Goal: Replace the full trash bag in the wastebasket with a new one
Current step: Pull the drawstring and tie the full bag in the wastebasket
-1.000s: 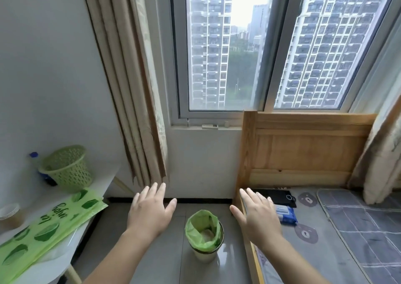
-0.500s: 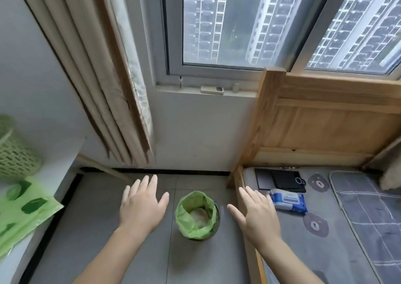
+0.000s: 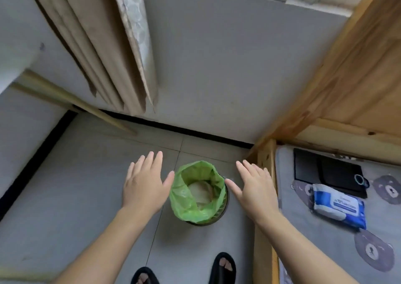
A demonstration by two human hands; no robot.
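We judge nothing done yet: the green trash bag (image 3: 196,193) sits in the wastebasket (image 3: 225,199). Our left hand (image 3: 144,186) and right hand (image 3: 255,188) flank it, fingers spread, holding nothing.

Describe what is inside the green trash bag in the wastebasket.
Inside the green trash bag lies pale crumpled waste, seemingly paper. Anything beneath it is covered. The wastebasket shows only a dark rim edge.

A small round wastebasket (image 3: 219,215) lined with a crinkled green plastic trash bag (image 3: 184,199) stood on the grey tiled floor (image 3: 76,186). The left hand (image 3: 144,187) and right hand (image 3: 255,191) hovered flat on either side of it, holding nothing. A blue wet-wipe pack (image 3: 338,205) lay on the grey bed (image 3: 325,251) beside a black rectangular case (image 3: 325,170).
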